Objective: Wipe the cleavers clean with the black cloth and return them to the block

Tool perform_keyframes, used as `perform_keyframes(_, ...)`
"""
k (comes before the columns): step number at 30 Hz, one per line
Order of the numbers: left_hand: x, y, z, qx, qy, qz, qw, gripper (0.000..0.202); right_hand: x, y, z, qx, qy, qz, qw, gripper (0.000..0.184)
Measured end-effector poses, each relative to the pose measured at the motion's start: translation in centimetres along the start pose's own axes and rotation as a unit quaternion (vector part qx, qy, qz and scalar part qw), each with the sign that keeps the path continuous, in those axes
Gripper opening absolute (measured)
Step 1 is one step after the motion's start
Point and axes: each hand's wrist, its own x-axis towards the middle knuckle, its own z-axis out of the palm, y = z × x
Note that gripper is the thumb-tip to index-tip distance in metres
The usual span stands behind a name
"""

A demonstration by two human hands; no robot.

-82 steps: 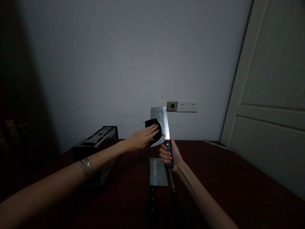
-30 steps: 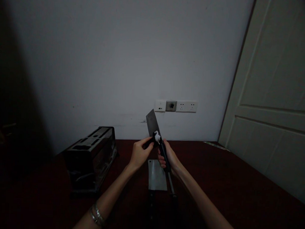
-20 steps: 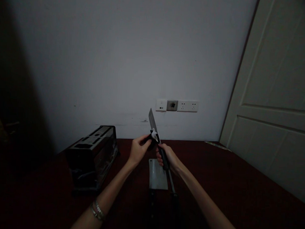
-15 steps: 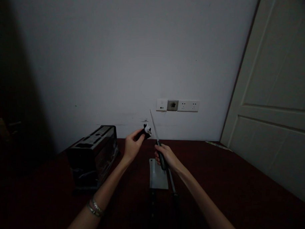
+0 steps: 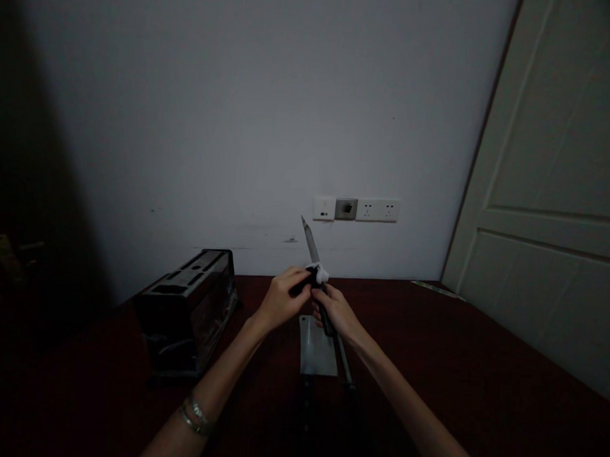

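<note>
Sensibly held the probably stiff, weighty kitchen knife [image 5: 310, 241] by its handle [image 5: 326, 322] in right fingers [image 5: 320, 296], pinching soft-looking cloth [image 5: 322, 274] between left fingers [image 5: 296, 276].

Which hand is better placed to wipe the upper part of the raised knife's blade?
Probably the left hand: it holds the black-and-white cloth at the base of the blade, while the right hand grips the handle.

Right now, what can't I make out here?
All in the head view:
Black-handled steel knife: lower blade hidden by the black-and-white crumpled cloth.
Thin grey metal rod: upper end hidden by the right hand.
Broad grey steel cleaver: black handle mostly lost in shadow.
Left forearm: cut off by the bottom edge.
</note>
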Motion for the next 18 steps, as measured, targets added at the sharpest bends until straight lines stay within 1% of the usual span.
perform_keyframes(2,0.2,0.3,-0.3,0.002,-0.019,0.0,1.0,0.023,-0.2,-0.3,0.1,0.007,-0.004,0.008,1.0,0.029)
perform_keyframes(4,0.4,0.6,-0.5,-0.006,-0.025,-0.012,1.0,0.022,-0.3,-0.5,0.1,0.023,-0.016,0.017,0.999,0.031)
perform_keyframes(6,0.5,0.6,-0.6,-0.012,-0.024,-0.022,0.999,0.021,-0.4,-0.7,0.1,0.038,-0.028,0.024,0.999,0.033)
perform_keyframes(10,0.5,0.3,-0.7,0.005,0.002,-0.017,1.0,0.022,-0.7,-0.8,0.3,0.049,-0.038,0.025,0.998,0.034)
perform_keyframes(12,0.5,0.3,-0.8,0.001,0.003,-0.016,1.0,0.022,-0.8,-0.8,0.5,0.051,-0.038,0.028,0.998,0.034)
perform_keyframes(16,0.6,0.3,-1.1,-0.045,-0.043,-0.032,0.998,0.021,-0.7,-0.8,0.2,0.054,-0.037,0.03,0.997,0.032)
perform_keyframes(18,0.8,0.2,-1.2,-0.076,-0.055,-0.063,0.994,0.019,-0.7,-0.9,0.0,0.069,-0.048,0.034,0.996,0.029)
